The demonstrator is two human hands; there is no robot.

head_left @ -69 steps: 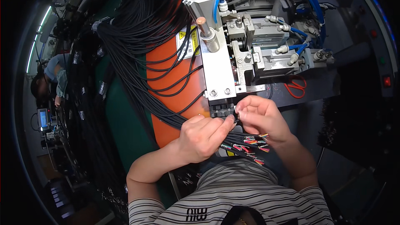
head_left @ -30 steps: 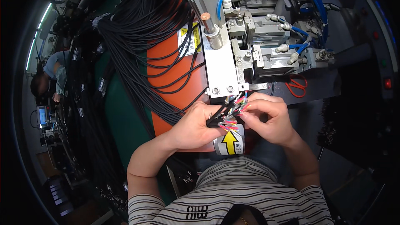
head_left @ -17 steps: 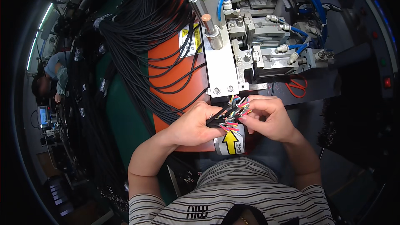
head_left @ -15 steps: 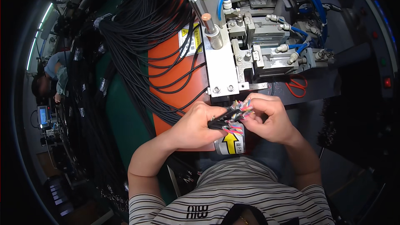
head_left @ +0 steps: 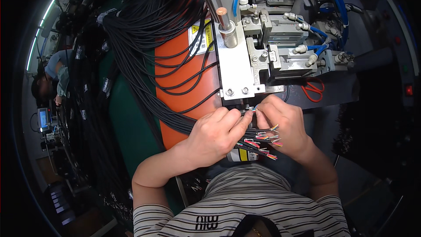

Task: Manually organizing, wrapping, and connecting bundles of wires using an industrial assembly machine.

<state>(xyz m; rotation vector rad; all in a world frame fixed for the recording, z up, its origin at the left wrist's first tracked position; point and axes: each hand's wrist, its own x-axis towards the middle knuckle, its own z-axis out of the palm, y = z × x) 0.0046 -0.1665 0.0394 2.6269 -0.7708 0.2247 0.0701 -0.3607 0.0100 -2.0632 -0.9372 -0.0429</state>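
Several black cables (head_left: 249, 143) with stripped ends pass under my left hand (head_left: 217, 134), and their thin coloured wires fan out to the right. My left hand is closed on these cables, its thumb and forefinger pinching one cable end just below the machine's metal plate (head_left: 237, 72). Close against it, my right hand (head_left: 283, 123) pinches the small coloured wires (head_left: 253, 110) of that same end. Its other fingers curl above the fanned ends. The fingers partly cover the pinched wires.
A large bundle of black cables (head_left: 131, 39) drapes over the orange surface (head_left: 175, 116) at left. The machine carries metal cylinders (head_left: 287, 33) and blue air hoses (head_left: 340, 8). Red-handled scissors (head_left: 313, 90) lie at its right. Another person (head_left: 57, 70) sits far left.
Both hands have shifted; the cable ends, bunched between them before, now fan out below my left hand. One end is now singled out and pinched near the machine plate.
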